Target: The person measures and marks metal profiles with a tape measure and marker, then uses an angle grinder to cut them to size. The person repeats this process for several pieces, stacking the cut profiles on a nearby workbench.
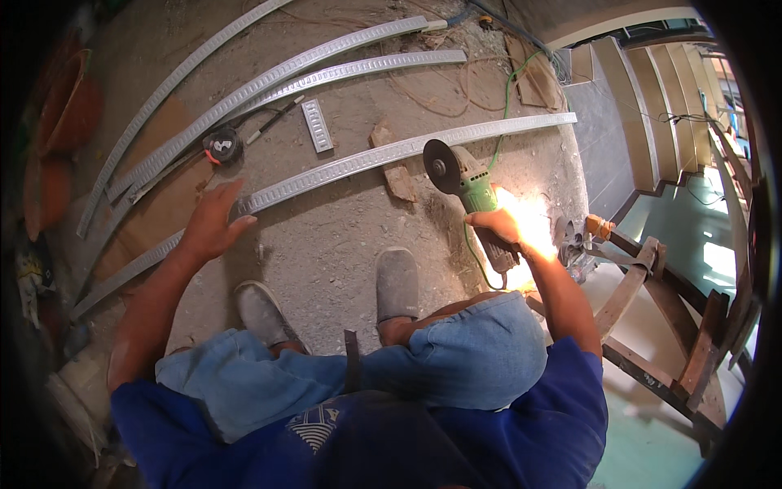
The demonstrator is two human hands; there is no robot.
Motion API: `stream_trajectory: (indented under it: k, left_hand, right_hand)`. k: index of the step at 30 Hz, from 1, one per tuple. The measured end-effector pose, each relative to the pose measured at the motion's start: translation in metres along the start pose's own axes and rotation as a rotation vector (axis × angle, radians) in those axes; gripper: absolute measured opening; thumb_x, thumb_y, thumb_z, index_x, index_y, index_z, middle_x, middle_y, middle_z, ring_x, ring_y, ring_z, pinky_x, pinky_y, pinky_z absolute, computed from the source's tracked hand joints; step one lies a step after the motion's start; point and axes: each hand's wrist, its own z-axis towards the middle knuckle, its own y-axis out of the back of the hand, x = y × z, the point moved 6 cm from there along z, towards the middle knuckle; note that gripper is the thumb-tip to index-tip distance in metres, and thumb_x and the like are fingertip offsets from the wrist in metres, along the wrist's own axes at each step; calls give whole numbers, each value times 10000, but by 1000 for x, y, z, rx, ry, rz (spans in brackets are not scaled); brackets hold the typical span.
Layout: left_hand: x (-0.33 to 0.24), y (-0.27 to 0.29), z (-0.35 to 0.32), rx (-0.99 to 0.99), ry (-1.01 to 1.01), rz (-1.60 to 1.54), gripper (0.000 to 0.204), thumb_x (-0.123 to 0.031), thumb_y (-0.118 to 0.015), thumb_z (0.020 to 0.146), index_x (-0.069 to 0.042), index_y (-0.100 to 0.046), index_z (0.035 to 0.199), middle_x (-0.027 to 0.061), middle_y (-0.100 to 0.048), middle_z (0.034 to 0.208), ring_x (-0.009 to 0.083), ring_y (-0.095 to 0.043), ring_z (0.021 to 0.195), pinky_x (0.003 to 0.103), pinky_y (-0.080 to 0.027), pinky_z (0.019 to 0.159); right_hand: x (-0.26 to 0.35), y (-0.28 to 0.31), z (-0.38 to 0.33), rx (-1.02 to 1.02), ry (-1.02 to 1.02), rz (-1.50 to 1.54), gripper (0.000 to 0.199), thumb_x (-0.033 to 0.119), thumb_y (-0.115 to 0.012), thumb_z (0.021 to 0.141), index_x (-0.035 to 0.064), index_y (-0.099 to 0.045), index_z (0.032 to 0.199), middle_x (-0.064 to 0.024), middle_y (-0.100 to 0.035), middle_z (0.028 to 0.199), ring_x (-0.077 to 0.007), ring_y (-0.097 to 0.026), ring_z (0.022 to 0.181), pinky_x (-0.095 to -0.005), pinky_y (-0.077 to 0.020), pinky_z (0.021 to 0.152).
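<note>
Evidently gripped the green angle grinder (477,194) around its body with the right hand (500,224), likely to keep clear of the disc (441,167). Held the left hand (213,222) spread and apparently unloaded near the long metal strip (326,172); could not confirm contact. Found strip lying across a broken board piece (399,182), presumably for clearance from the floor (326,232).

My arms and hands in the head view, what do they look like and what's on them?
Both forearms are bare below short, plain dark blue sleeves that end near the elbows. Your left hand is bare, with no glove, ring or watch showing. Your right hand looks ungloved too, but bright glare washes out part of it, hiding finer detail.
</note>
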Motion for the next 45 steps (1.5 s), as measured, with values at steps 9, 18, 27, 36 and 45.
stream_trajectory:
  k: [9,18,27,36,45]
  left_hand:
    - [58,-43,-13,34,70,-110,456,-161,-662,899,-46,-547,1325,183,-600,1052,377,-564,1005,461,-441,892]
    - [59,-44,-15,2,65,-93,443,-145,-672,888,-68,-563,1310,167,-587,975,362,-563,932,457,-443,846]
    - [56,-42,-15,1,64,-112,435,-142,-672,887,-68,-567,1303,157,-585,967,359,-563,927,457,-442,844]
    - [57,-41,-15,14,77,-108,434,-148,-679,884,-72,-571,1298,152,-591,972,351,-565,935,454,-442,845]
    - [56,-40,-13,12,72,-124,427,-148,-676,886,-81,-574,1294,152,-588,949,353,-560,909,455,-442,832]
  right_hand:
    - [2,-7,13,-77,-58,-45,702,309,-835,640,-11,-577,1209,-161,-681,969,-259,-665,854,-376,-525,789]
    - [13,-6,11,12,-134,-115,917,397,-820,647,40,-478,1419,-202,-665,1113,-282,-654,967,-380,-508,865]
    - [21,-8,7,23,-148,-92,886,368,-829,632,21,-483,1370,-193,-658,1086,-279,-650,945,-375,-509,850]
    - [11,-13,11,-73,-123,14,669,271,-839,625,6,-596,1190,-139,-679,932,-239,-660,807,-367,-527,763]
    - [-6,-15,21,-49,-134,18,694,274,-837,635,2,-579,1219,-141,-679,949,-237,-660,814,-367,-530,766]
